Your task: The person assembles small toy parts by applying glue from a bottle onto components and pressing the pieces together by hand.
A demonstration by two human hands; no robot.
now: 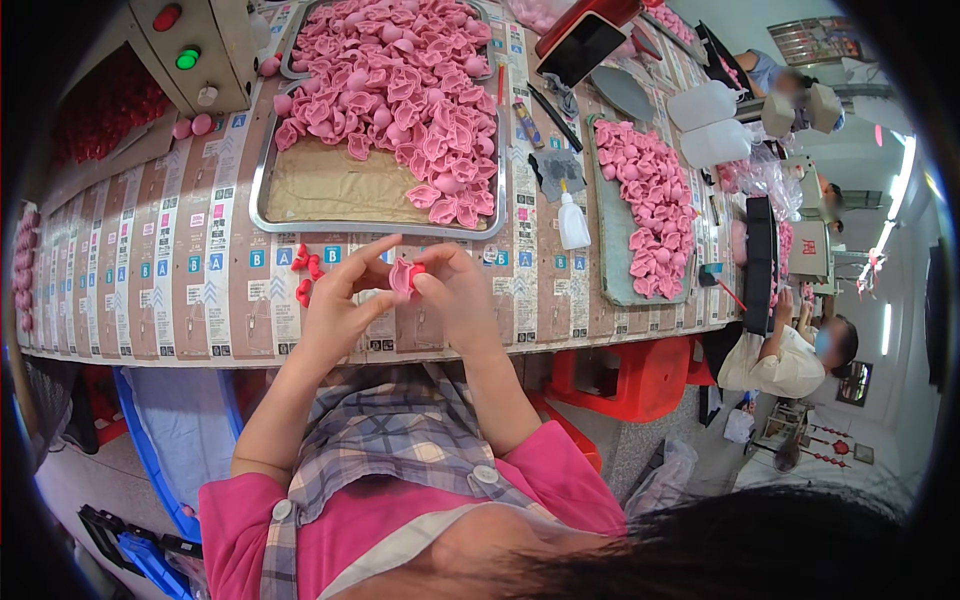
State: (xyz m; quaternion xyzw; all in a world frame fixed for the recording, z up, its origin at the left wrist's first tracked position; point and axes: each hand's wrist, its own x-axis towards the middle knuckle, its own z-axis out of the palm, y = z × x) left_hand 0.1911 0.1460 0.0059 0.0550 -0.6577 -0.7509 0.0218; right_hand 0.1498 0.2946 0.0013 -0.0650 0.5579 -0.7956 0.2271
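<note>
A: Head view, entry one: what is hidden or cut off?

B: The dark rim of the lens swallows the corners. The control box (pixel 195 45) at upper left is cut by the top edge, only its red and green buttons clear. A co-worker (pixel 790 355) at right is partly behind the bench (pixel 180 290). Red items (pixel 110 105) beside the box are too blurred to identify.

A: Hands?

B: Left hand (pixel 340 295) with thumb and forefinger pinched on the pink moulded piece (pixel 403 275), other fingers spread. Right hand (pixel 455 290) curled, its fingertips closed on the same piece. The piece sits between both hands, above the near bench edge, just in front of the metal tray (pixel 330 190).

A: Stock?

B: The tray is heaped with matching pink pieces over its far and right parts, brown liner bare at the near left. A second pile (pixel 645 195) lies on a grey board to the right. Small red bows (pixel 305 270) lie just left of the left hand.

A: Packages, labels?

B: White squeeze bottle (pixel 572 220) upright between tray and board; two white jugs (pixel 710 120) farther right. The bench is covered in printed brown-and-white strips with small blue squares.
</note>
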